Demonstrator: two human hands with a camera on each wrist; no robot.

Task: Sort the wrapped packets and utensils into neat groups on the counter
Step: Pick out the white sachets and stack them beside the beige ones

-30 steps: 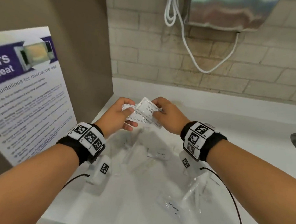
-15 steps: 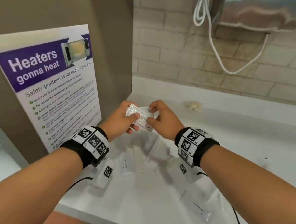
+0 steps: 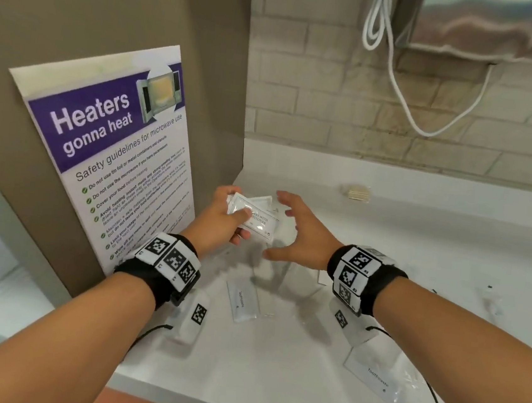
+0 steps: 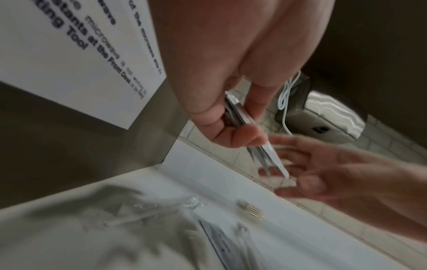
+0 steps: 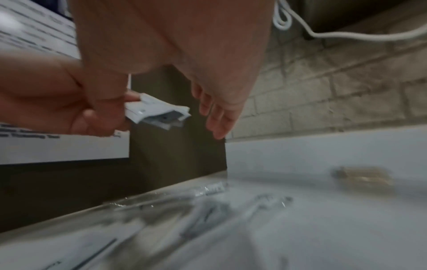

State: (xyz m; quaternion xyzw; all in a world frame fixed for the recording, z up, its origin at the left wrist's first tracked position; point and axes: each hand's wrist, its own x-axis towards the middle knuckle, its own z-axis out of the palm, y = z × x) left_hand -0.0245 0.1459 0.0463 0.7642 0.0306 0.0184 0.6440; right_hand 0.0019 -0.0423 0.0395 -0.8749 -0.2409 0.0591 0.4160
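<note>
Left hand (image 3: 223, 216) raised over counter (image 3: 449, 253), near poster (image 3: 105, 151); thumb and fingers pinching small stack of packets (image 3: 253, 214), top one printed, text only part legible. In left wrist view stack (image 4: 240, 117) seen edge-on between thumb and fingers. Right hand (image 3: 303, 238) just beside stack, not touching, fingers spread and relaxed, holding nothing. On counter below: toothpaste packet (image 3: 242, 300) between the wrists; second toothpaste packet (image 3: 377, 382) near front edge, under right forearm. Clear wrapped items near wall, blurred, kind not discernible. Toothpick bundle (image 3: 356, 192) at back edge.
</note>
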